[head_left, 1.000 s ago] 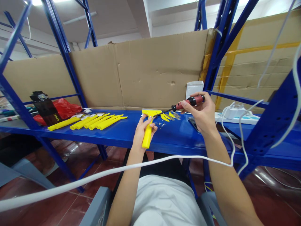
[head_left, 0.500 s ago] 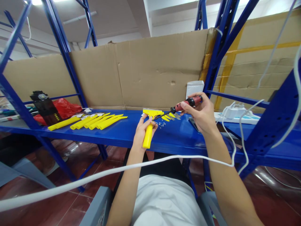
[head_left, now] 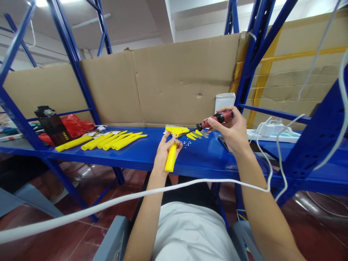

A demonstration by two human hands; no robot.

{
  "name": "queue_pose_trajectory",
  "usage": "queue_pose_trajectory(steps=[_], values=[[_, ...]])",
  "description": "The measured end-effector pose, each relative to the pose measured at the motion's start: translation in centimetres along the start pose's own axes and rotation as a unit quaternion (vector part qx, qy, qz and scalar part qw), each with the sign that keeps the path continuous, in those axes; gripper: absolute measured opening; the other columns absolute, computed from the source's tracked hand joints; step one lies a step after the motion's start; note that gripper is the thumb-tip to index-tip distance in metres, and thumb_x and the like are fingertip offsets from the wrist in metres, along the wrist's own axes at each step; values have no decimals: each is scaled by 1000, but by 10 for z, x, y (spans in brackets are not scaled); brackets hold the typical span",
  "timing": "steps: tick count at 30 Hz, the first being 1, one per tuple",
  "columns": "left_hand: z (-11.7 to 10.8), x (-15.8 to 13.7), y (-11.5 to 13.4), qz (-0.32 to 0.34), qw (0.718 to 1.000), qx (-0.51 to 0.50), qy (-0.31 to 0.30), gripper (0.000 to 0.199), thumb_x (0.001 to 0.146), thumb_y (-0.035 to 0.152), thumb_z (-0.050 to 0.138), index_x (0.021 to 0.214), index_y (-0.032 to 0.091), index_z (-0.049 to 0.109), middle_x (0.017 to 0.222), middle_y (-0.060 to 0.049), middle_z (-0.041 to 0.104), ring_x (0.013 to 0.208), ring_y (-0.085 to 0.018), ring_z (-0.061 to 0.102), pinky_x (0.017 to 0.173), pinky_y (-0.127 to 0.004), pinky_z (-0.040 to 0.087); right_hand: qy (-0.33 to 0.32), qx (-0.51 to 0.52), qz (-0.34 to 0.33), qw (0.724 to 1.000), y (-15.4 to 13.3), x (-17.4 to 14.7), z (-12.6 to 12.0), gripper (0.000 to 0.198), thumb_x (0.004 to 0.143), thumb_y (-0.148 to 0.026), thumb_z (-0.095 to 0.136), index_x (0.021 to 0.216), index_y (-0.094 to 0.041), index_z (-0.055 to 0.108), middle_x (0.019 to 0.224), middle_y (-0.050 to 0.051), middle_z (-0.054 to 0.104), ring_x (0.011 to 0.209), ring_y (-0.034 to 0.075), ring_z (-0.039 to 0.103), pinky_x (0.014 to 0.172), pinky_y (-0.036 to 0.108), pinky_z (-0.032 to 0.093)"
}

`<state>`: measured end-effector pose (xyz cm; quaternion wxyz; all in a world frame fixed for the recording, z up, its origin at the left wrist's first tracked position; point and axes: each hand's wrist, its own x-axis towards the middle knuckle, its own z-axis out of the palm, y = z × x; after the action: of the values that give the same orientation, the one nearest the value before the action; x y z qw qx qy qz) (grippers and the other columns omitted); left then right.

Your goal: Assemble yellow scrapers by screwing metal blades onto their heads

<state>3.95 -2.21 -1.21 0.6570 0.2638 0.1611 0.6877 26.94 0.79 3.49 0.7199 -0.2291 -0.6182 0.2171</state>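
My left hand (head_left: 165, 149) is closed around a yellow scraper (head_left: 170, 159), its wide head pointing away from me and its round handle towards me. My right hand (head_left: 234, 128) grips a screwdriver (head_left: 217, 119) by its red and black handle. The shaft slants down to the left, and its tip meets the scraper near the neck; the exact contact point is too small to make out. Small screws (head_left: 187, 143) lie scattered on the blue table just right of the scraper. Behind them are several yellow head pieces (head_left: 191, 136) and thin blades (head_left: 203, 133).
Several yellow handles (head_left: 127, 141) lie in a row on the blue table (head_left: 141, 156) to the left. Further left are a dark bottle (head_left: 51, 125) and a red plastic bag (head_left: 77, 124). A phone (head_left: 223, 143) and power strip (head_left: 282, 137) lie right. A white cable (head_left: 122, 197) crosses before me.
Both hands stay in almost the same place, with the screwdriver tip still at the scraper. The view has shifted very slightly.
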Motion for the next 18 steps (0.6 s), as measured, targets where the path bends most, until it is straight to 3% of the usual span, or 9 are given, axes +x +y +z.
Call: queue_pose_trajectory(steps=[18], values=[[-3,1,0,-8,1000,-6,-12,36,100,1,70,129,23,66,101,-2,68,79,-10,72,89,-29,64,-5,-26,-27,999,1,-1,-1,52,80,-49,104,112,-33,66,86,-4,77,80,26,86,62,36,74]])
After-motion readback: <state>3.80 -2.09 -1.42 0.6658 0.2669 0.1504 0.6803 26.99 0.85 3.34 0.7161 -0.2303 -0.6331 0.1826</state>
